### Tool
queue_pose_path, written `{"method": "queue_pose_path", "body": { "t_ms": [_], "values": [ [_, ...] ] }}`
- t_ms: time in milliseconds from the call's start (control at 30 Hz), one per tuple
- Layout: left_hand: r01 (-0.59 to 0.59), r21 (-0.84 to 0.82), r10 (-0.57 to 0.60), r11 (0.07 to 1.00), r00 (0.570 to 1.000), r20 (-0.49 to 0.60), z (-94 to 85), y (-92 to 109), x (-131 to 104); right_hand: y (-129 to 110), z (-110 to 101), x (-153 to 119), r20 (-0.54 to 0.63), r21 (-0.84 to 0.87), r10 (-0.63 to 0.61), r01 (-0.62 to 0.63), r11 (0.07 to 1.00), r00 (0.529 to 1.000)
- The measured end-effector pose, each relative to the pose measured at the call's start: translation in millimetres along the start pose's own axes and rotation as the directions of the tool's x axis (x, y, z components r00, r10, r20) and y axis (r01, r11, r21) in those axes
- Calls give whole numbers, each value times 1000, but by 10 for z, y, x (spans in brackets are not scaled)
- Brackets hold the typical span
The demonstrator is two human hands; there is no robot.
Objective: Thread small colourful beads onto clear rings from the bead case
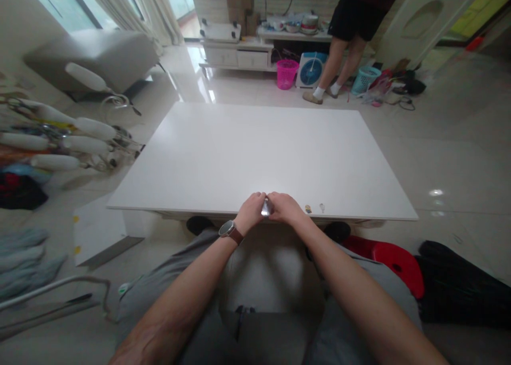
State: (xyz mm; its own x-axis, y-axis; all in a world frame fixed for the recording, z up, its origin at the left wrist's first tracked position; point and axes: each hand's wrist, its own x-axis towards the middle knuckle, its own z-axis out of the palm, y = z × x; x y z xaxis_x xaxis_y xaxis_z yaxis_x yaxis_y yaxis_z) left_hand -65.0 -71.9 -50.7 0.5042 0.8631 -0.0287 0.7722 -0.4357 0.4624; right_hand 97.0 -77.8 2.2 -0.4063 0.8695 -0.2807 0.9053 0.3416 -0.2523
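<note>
At the near edge of the white table (pixel 259 147), my left hand (pixel 252 209) and my right hand (pixel 284 206) meet with curled fingers. Between them they grip a small shiny silvery object (pixel 265 207); its kind is too small and covered to make out. A watch with a brown strap (pixel 228 229) is on my left wrist. Just right of my right hand, a little yellow and dark trinket (pixel 307 208) lies on the tabletop. Beside it is a small, thin, pale metal-looking piece (pixel 322 208), perhaps ring-shaped. Neither of these two touches my hands.
A red plastic stool (pixel 393 261) and a black bag (pixel 459 285) are at my right. An opened white box (pixel 104 232) lies on the floor at left. Beyond the table, a person (pixel 351 40) stands near a pink basket (pixel 286 74) and a blue fan (pixel 310 70).
</note>
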Motion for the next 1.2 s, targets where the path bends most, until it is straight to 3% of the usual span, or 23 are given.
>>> {"method": "queue_pose_path", "body": {
  "t_ms": [600,767,1033,1200],
  "values": [
    [-10,9,10,1000,1000,-8,-12,-49,0,-14,50,-2,-31,30,23,-22,999,999],
    [43,19,-43,999,999,-8,-62,-26,9,13,-7,3,-66,71,20,-15,997,998],
    [87,64,-87,994,996,-2,-95,-32,-11,311,9,8,-137,164,76,-53,985,988],
    [124,26,-123,992,992,-27,-71,-99,-1,584,75,-56,-181,357,222,-146,923,958]
  ]
}}
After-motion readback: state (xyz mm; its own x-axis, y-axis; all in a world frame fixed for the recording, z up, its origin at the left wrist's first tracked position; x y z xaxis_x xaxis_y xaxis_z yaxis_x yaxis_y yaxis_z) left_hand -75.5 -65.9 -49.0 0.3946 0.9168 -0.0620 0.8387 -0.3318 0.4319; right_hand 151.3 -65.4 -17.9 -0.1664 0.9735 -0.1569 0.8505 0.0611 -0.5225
